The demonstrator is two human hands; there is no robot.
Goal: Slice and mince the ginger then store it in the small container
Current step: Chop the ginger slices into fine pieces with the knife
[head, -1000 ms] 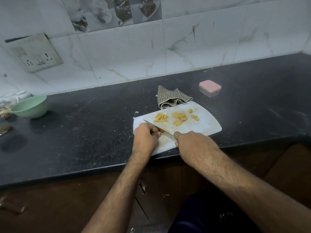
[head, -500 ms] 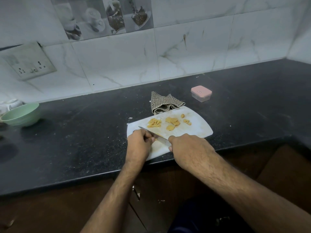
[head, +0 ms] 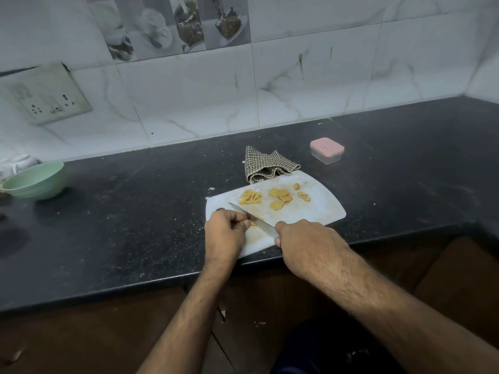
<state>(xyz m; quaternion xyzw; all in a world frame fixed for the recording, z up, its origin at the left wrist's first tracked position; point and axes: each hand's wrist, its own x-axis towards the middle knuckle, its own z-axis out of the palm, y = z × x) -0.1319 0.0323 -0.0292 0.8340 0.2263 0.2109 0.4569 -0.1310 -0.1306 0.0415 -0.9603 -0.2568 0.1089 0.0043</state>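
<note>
A white cutting board [head: 321,203] lies at the counter's front edge. On it sit round ginger slices [head: 280,197] and a small pile of ginger strips [head: 250,197]. My left hand [head: 225,233] pinches a small ginger piece [head: 252,223] against the board's near left part. My right hand [head: 305,245] grips the handle of a knife [head: 249,215]; its blade runs left across the board beside my left fingertips. The small container [head: 326,150], clear with a pink lid on, stands behind the board to the right.
A folded checked cloth [head: 266,165] lies against the board's far edge. A green bowl [head: 35,180] stands far left on the black counter [head: 135,211]. A tiled wall with a socket plate [head: 47,94] runs behind. Brown cabinet fronts lie below the counter edge.
The camera view has shifted slightly. Both hands stay at the board's near left part, with the knife blade still beside my left fingers.
</note>
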